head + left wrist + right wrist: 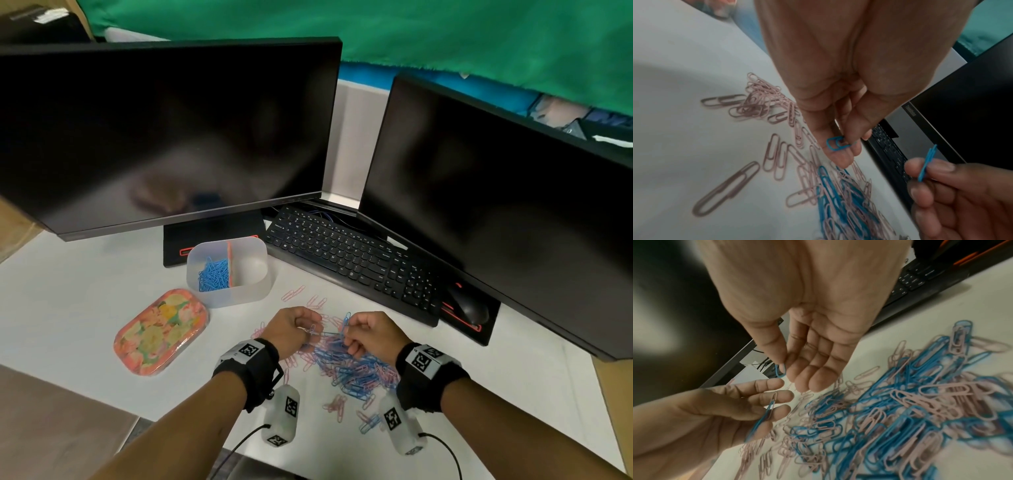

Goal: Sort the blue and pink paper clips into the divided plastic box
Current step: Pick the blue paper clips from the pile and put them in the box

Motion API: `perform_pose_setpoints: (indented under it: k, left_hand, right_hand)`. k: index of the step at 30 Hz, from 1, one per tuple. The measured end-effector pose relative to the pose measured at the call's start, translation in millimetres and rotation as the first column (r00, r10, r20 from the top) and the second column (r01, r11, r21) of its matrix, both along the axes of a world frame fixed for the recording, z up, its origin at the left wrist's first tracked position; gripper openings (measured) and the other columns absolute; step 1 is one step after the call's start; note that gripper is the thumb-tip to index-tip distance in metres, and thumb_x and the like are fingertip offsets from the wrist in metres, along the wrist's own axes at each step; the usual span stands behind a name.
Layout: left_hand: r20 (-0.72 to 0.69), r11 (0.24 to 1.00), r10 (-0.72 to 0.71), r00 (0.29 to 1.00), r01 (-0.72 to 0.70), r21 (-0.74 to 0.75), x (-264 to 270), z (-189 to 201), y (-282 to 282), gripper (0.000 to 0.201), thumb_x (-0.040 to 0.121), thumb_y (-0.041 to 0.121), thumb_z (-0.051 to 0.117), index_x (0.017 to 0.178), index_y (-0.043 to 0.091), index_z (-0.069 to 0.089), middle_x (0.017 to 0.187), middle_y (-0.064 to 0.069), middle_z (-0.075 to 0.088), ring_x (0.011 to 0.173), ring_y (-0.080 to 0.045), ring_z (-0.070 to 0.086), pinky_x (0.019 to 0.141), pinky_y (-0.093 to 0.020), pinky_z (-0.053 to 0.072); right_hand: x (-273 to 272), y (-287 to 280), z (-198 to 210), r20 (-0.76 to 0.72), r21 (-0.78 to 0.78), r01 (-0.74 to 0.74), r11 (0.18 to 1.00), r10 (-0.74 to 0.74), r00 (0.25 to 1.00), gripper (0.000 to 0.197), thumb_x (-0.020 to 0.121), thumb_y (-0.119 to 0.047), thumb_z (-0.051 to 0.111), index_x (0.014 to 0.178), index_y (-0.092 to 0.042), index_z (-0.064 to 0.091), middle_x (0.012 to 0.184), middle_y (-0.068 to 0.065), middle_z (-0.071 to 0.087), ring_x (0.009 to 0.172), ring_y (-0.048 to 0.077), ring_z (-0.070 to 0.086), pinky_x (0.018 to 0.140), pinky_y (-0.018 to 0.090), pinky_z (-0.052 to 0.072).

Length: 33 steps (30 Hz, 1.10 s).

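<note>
left hand [294, 329]: fingers curled, thumb and fingertip pinching a blue clip [836, 144] | right hand [371, 334] at its 3 o'clock: thumb and forefinger pinching another blue clip [780, 371] | both forearms reach in from 6 o'clock

Desk [85, 308] layout, head view

Two monitors [164, 130] fill the upper frame, a keyboard [349, 257] between and below them; the divided box [227, 270] sits centre (lid [161, 330] lower left), loose clips [349, 366] and both hands beneath.
</note>
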<state>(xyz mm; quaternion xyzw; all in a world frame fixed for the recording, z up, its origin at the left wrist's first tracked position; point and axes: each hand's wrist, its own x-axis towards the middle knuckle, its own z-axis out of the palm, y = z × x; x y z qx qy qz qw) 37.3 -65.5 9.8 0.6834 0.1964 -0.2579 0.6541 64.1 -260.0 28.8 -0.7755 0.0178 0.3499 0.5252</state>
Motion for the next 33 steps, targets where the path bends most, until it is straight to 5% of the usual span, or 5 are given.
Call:
perform_pose_setpoints:
  k: [11, 15, 21, 26, 33]
  left_hand:
    - [0.088, 0.996, -0.039, 0.995, 0.032, 0.078, 3.5, 0.0, -1.2, 0.041, 0.079, -0.022, 0.047, 0.09, 0.013, 0.065, 0.09, -0.008, 0.06, 0.08, -0.019, 0.061, 0.062, -0.026, 0.058]
    - [0.152, 0.971, -0.105, 0.983, 0.068, 0.23, 3.5, -5.3, 2.7, 0.047, 0.074, -0.02, 0.051, 0.084, 0.024, 0.065, 0.098, -0.001, 0.061, 0.087, -0.017, 0.061, 0.061, -0.022, 0.054]
    - [0.199, 0.656, -0.493, 0.847, 0.211, 0.725, -0.7, -8.2, 11.9, 0.032, 0.084, 0.002, 0.056, 0.106, 0.022, 0.066, 0.107, 0.002, 0.059, 0.095, -0.016, 0.058, 0.085, -0.026, 0.048]
    - [0.093, 0.404, -0.708, 0.701, 0.294, 0.866, 3.3, -12.6, 4.9, 0.031, 0.088, 0.012, 0.053, 0.115, 0.022, 0.064, 0.113, 0.0, 0.059, 0.106, -0.022, 0.058, 0.084, -0.032, 0.051]
    - [0.065, 0.331, -0.75, 0.658, 0.289, 0.898, 7.1, -8.5, 1.8, 0.015, 0.088, 0.011, 0.05, 0.095, 0.015, 0.062, 0.102, -0.003, 0.057, 0.096, -0.022, 0.055, 0.078, -0.034, 0.052]
  right_hand:
    - [-9.0, -0.2, -1.5, -0.015, 0.017, -0.033, 0.999, 0.033, 0.999, 0.013, 0.09, -0.007, 0.06, 0.077, -0.004, 0.063, 0.072, 0.014, 0.069, 0.064, 0.029, 0.064, 0.064, 0.037, 0.056]
    - [-8.5, -2.7, -2.8, -0.005, -0.002, -0.019, 1.0, 0.019, 1.0, 0.011, 0.085, 0.001, 0.059, 0.094, -0.004, 0.062, 0.068, 0.01, 0.066, 0.055, 0.021, 0.061, 0.057, 0.031, 0.053]
    - [-9.3, -6.3, -5.2, -0.03, 0.04, 0.068, 0.997, -0.067, 0.997, 0.023, 0.083, 0.004, 0.043, 0.092, -0.009, 0.061, 0.058, 0.007, 0.056, 0.05, 0.022, 0.054, 0.052, 0.028, 0.047]
    - [-13.4, -5.4, 1.1, -0.081, 0.154, 0.128, 0.98, -0.117, 0.99, 0.024, 0.082, 0.003, 0.031, 0.073, -0.006, 0.052, 0.062, 0.014, 0.051, 0.052, 0.024, 0.05, 0.055, 0.031, 0.046]
    - [-13.5, -8.5, 3.1, -0.137, 0.183, 0.245, 0.952, -0.222, 0.965, 0.029, 0.094, -0.019, 0.042, 0.068, -0.01, 0.051, 0.061, 0.009, 0.051, 0.047, 0.019, 0.044, 0.051, 0.029, 0.039]
